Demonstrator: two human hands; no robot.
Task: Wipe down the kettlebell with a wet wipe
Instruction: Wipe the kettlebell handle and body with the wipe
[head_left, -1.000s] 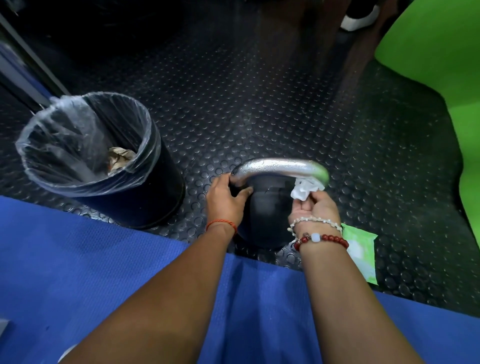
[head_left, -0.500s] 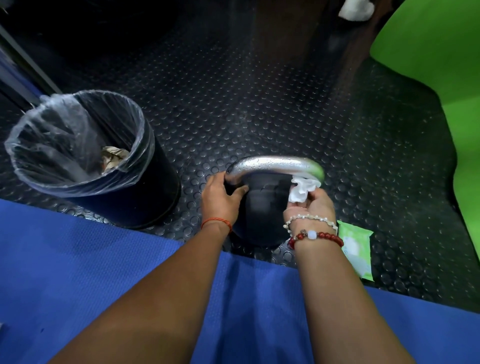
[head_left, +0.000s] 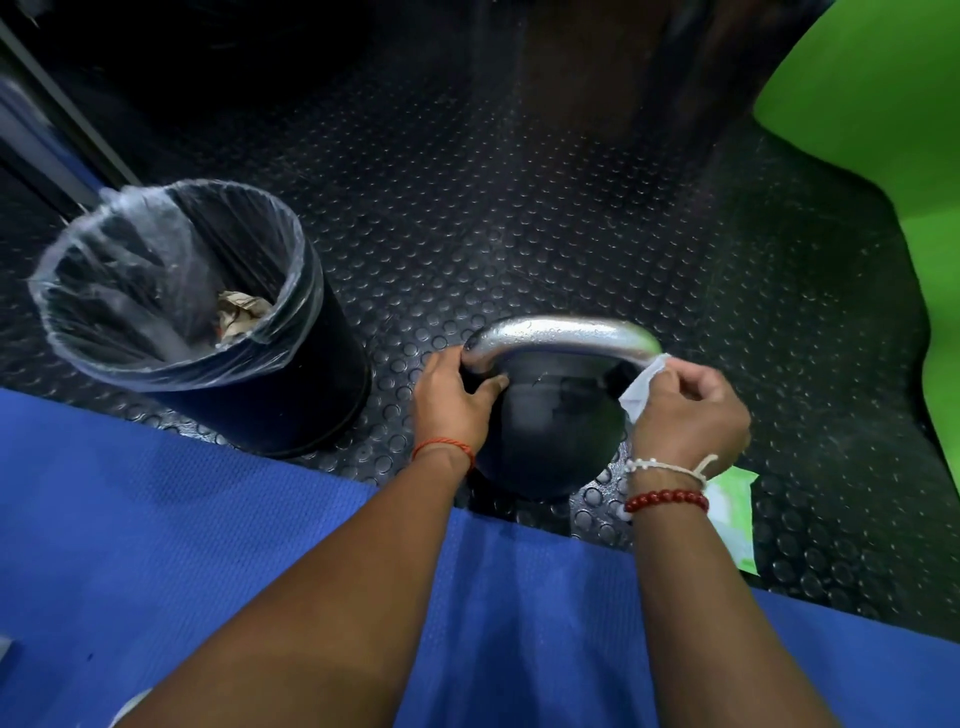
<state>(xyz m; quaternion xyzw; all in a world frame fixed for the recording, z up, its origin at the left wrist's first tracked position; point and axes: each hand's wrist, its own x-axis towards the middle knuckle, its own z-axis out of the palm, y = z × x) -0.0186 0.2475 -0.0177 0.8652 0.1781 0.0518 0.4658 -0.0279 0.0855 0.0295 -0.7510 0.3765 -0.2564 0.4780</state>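
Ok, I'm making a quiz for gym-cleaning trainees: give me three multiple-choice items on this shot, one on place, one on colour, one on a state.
1. Where does the bin stand from the kettlebell? A right of it. B left of it. C on top of it.
2. The kettlebell's handle is: A red. B green. C silver.
3. The right hand: A pinches the wet wipe. B hangs empty. C grips the bin.
Key: 1 B, the bin is on the person's left; 2 C, the handle shines silver; 3 A, the white wipe is pinched in it.
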